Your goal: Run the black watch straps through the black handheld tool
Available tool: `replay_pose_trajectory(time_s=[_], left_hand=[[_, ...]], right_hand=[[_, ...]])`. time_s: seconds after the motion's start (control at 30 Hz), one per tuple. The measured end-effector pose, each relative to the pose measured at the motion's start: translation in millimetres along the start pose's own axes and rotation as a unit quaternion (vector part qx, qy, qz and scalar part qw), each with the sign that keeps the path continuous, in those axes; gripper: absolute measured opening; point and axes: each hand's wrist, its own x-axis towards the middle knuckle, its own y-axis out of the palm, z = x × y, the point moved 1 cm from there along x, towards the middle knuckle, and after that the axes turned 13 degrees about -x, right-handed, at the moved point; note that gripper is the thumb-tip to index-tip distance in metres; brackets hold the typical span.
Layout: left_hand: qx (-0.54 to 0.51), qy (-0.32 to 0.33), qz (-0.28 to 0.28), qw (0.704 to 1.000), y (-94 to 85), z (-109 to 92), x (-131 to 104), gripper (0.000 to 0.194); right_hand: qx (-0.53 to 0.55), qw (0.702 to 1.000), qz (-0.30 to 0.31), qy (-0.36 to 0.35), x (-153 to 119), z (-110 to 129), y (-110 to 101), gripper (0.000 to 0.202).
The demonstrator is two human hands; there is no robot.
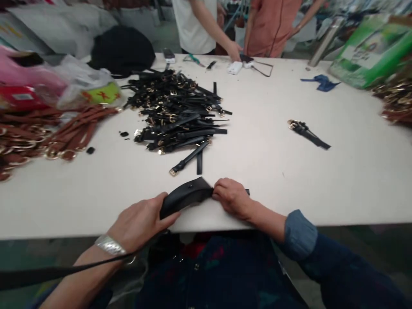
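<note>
My left hand (141, 219) is closed around a wide, curved black leather-like strap (188, 193) with a small dark dot or stud on its upper face. Its thumb lies along the near side. At the strap's narrow right end, the fingers of my right hand (232, 197) are pinched together. A short black end (247, 192) pokes out beyond that hand; whether it is the same piece is hidden. A narrow black band (64, 272) runs from under my left wrist to the lower left. Just beyond the hands lies a short black buckle strap (189, 158).
A heap of black buckle straps (177, 107) covers the table's (257, 159) middle left. Brown straps with rings (74, 137) lie left, near plastic bags (86, 81). Small black straps (309, 134) and a green bag (370, 51) are right. Two people (270, 25) stand opposite.
</note>
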Motion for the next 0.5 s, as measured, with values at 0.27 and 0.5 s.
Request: replay_pose_trajectory(time_s=[0.27,0.5], left_hand=[[0.084,0.01,0.003,0.996,0.7,5,2,0.039],[0.209,0.024,0.002,0.978,-10.9,-10,-7,0.035]], right_hand=[[0.111,0.992,0.022,0.05,1,-4,-9,0.012],[0.177,0.98,0.035,0.083,5,-11,-10,0.012]])
